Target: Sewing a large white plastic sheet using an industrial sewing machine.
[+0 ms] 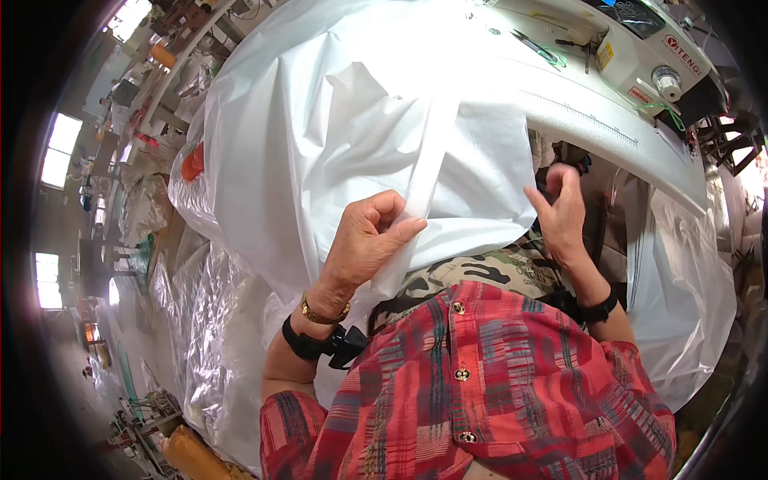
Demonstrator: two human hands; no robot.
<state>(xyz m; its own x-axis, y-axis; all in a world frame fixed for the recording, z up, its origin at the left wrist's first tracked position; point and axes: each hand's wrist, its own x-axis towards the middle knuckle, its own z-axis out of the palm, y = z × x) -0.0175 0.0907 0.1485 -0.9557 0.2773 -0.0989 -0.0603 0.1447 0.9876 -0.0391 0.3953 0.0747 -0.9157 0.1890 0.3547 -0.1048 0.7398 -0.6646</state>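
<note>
A large white sheet of fabric spills over the work table and down toward my lap. A long folded strip runs along it. My left hand pinches this strip between thumb and fingers, close to my lap. To the right of the fabric's edge, my right hand is lifted, thumb and fingers apart, with nothing seen in it. Its fingertips are slightly blurred. Beyond the hands, the sewing machine stands at the far right, its needle area lost in glare.
Thread snips lie on the machine bed near a small metal tool. The table's front edge carries a printed ruler scale. Clear plastic sheeting hangs at the left, and more plastic hangs at the right.
</note>
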